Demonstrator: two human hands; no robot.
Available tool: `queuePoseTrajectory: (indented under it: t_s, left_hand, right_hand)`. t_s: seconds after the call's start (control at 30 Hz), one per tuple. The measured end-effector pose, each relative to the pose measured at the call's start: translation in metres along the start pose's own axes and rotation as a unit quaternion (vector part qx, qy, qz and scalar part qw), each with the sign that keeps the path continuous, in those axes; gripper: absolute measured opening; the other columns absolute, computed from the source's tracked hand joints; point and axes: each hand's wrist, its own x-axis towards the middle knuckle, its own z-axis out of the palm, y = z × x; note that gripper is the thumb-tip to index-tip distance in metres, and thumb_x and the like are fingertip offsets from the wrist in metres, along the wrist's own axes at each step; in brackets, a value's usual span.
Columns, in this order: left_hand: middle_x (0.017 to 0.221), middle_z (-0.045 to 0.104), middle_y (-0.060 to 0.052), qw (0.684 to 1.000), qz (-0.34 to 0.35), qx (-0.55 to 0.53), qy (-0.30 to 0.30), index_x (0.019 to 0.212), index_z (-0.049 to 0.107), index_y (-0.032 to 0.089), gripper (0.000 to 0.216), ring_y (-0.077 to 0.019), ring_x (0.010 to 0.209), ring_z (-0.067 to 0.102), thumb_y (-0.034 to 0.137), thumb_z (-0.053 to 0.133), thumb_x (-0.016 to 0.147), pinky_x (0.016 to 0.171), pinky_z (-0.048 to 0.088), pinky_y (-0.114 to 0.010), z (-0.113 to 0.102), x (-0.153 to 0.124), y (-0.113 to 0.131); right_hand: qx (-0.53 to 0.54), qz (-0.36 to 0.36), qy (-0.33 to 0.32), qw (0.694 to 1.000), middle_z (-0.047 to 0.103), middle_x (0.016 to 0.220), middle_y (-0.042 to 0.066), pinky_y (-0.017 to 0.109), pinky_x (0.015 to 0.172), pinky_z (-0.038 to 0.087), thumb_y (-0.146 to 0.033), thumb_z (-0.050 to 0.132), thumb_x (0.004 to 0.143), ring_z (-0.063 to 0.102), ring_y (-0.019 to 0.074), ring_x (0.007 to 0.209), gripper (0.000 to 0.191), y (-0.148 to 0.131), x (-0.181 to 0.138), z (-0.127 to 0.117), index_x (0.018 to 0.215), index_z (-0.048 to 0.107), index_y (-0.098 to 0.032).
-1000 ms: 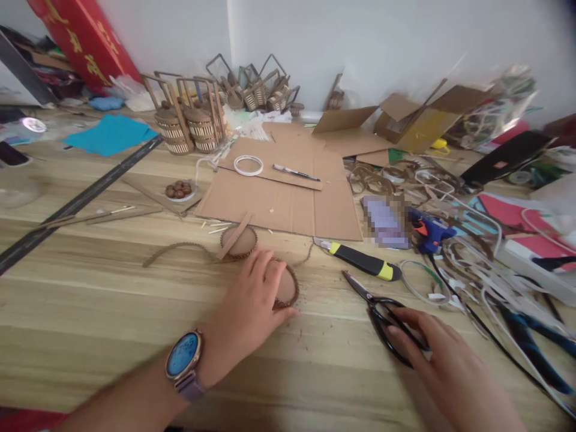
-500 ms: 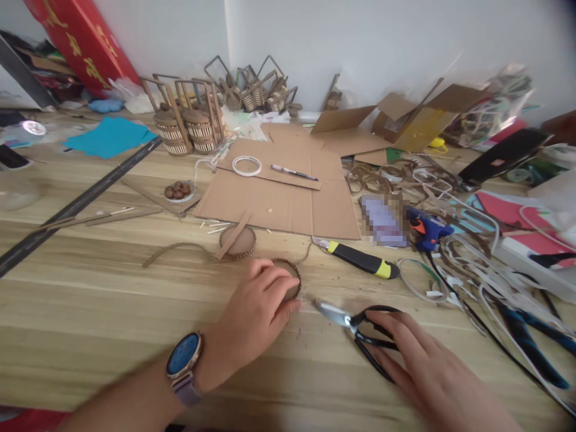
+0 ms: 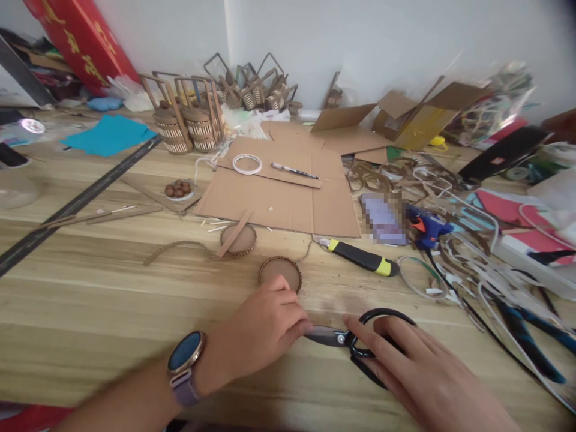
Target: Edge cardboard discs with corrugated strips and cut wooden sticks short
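My left hand (image 3: 270,318), with a watch (image 3: 186,353) on its wrist, has its fingers curled together at the tip of the scissors. Whatever those fingers may hold is hidden. Black-handled scissors (image 3: 341,338) lie low over the table, their blades pointing left. Around their handles are the fingers of my right hand (image 3: 405,354). A round cardboard disc with a corrugated rim (image 3: 281,273) rests just beyond my left hand, which overlaps its near edge. Behind it to the left is a similar disc (image 3: 245,241), crossed by a flat brown strip (image 3: 234,234).
A yellow-and-black utility knife (image 3: 362,257) lies beyond my right hand. A large cardboard sheet (image 3: 270,201) bears a tape ring (image 3: 247,164) and a pen (image 3: 294,171). To the right are a blue glue gun (image 3: 427,228), pliers (image 3: 531,342) and tangled strips. Small lidded baskets (image 3: 202,129) stand behind.
My left hand has moved off the nearer disc, toward me and slightly right, to the scissors' tip. The scissors have turned and come lower, and more of that disc shows.
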Motion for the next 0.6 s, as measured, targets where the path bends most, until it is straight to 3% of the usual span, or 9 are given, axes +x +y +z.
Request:
queuePoseTrajectory:
  t_s: [0.2,0.47,0.6]
  left_hand:
    - [0.079,0.063,-0.004,0.998,0.006,0.068,0.000,0.077,0.061,0.014,0.025,-0.0215,0.082,0.049,0.019,0.051,0.099,0.076,0.042,-0.035,0.006,-0.001,0.003]
    - [0.076,0.055,0.000,0.983,-0.132,-0.076,0.101,0.074,0.048,0.019,0.030,-0.0179,0.077,0.051,0.017,0.040,0.102,0.071,0.041,-0.030,-0.004,0.000,-0.005]
    - [0.078,0.057,-0.001,0.989,-0.100,-0.092,0.054,0.077,0.053,0.018,0.030,-0.0180,0.080,0.053,0.025,0.041,0.103,0.073,0.042,-0.030,-0.001,-0.001,-0.001]
  right_hand:
    - [0.024,0.008,-0.009,1.000,0.063,0.089,0.008,0.034,0.064,0.057,-0.052,0.044,0.098,0.067,0.0235,0.079,0.039,-0.007,0.011,-0.009,0.118,0.062,-0.024]
    - [0.005,0.013,0.022,1.000,0.063,0.088,0.008,0.034,0.066,0.053,-0.046,0.043,0.099,0.065,0.0225,0.078,0.037,-0.003,0.009,-0.010,0.117,0.062,-0.021]
    - [0.002,0.014,0.020,1.000,0.063,0.089,0.008,0.035,0.066,0.053,-0.047,0.048,0.097,0.064,0.0232,0.078,0.035,-0.004,0.010,-0.009,0.117,0.062,-0.021]
